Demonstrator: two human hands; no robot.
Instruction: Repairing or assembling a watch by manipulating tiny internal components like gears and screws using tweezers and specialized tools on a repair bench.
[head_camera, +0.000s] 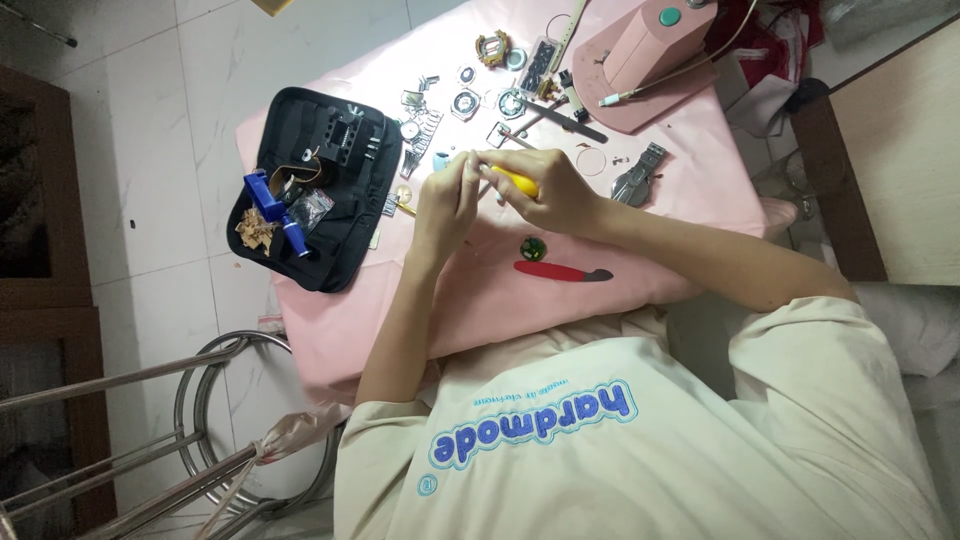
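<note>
While your right hand (545, 185) grips a yellow tool (518, 181), left hand (447, 195) pinches sth tiny, unclear, above pink counter (500, 290).

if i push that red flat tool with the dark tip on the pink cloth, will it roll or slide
The red flat tool with the dark tip looks thin and flat-sided, so it would probably slide, not roll. The soft pink cloth under it may bunch and drag it. It seems slim and light, so likely easy to lift. It looks stiff, though that is hard to confirm.
</note>
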